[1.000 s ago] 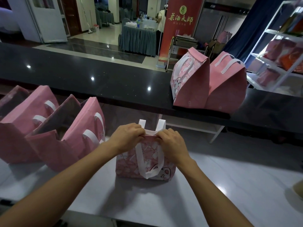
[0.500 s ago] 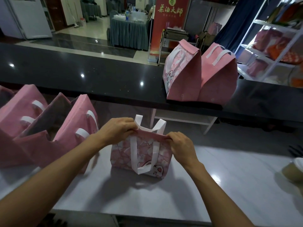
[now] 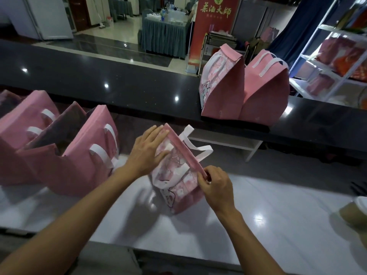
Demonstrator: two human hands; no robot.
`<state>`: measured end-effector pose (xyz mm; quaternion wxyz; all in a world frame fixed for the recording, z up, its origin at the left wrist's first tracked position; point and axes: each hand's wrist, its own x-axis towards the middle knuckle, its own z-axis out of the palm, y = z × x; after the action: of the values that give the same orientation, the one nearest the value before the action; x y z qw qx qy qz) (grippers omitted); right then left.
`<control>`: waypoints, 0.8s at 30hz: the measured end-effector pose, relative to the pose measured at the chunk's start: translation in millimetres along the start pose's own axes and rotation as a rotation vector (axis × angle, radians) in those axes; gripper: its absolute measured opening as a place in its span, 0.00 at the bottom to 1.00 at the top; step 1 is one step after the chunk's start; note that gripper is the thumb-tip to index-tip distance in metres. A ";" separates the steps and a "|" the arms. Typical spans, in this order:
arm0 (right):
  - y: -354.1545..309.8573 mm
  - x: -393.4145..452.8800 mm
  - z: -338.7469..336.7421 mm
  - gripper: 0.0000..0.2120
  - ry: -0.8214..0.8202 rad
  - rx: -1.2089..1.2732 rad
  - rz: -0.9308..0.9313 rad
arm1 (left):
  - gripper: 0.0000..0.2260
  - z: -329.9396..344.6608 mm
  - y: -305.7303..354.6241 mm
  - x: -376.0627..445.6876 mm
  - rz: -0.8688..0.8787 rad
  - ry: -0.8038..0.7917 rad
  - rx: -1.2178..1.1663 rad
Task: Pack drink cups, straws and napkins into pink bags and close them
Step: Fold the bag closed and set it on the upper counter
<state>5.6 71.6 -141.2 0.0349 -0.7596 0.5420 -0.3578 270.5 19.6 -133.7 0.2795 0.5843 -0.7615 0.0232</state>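
A small pink bag [image 3: 178,175] with a printed front and white handles stands on the white counter [image 3: 278,225], turned at an angle. Its top edge is folded into a pink strip running diagonally. My left hand [image 3: 147,151] lies flat against the bag's printed side near the far end of that strip, fingers spread. My right hand [image 3: 215,184] pinches the near end of the folded strip. What is inside the bag is hidden. A drink cup [image 3: 355,213] with a white lid lies at the right edge of the counter.
Several open pink bags [image 3: 79,155] stand in a row at the left. Two closed pink bags [image 3: 244,90] sit on the raised black counter [image 3: 99,76] behind. A white shelf unit [image 3: 337,62] with pink and orange items stands at the right.
The bag has turned from facing me to a diagonal. Both hands went from gripping the top at the middle to the ends of the folded strip; my left hand has flattened.
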 end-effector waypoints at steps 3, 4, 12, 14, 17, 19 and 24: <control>-17.3 -9.6 5.8 0.13 -0.088 0.201 0.009 | 0.28 10.0 21.5 -41.8 -0.092 0.073 -0.186; -22.5 -14.4 5.2 0.15 -0.123 0.281 0.012 | 0.27 13.5 27.7 -57.5 -0.125 0.109 -0.241; 30.4 -63.4 22.7 0.29 -0.377 0.474 0.293 | 0.32 37.2 49.7 -155.2 -0.602 0.075 -0.694; 37.7 -67.7 28.7 0.39 -0.530 0.480 0.334 | 0.35 39.4 52.2 -160.0 -0.693 0.017 -0.827; 34.7 -69.8 37.8 0.42 -0.571 0.589 0.391 | 0.36 43.6 60.2 -156.5 -0.745 -0.072 -0.890; 28.1 -68.2 41.8 0.43 -0.548 0.624 0.431 | 0.35 46.9 68.4 -152.7 -0.739 -0.065 -0.868; 16.2 -70.8 43.8 0.40 -0.507 0.638 0.453 | 0.32 46.0 85.8 -154.9 -0.717 0.029 -0.723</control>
<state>7.0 110.4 -216.7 0.4753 -0.6369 0.5315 -0.2932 199.6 165.9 -217.6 0.4650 0.6742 -0.4686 -0.3311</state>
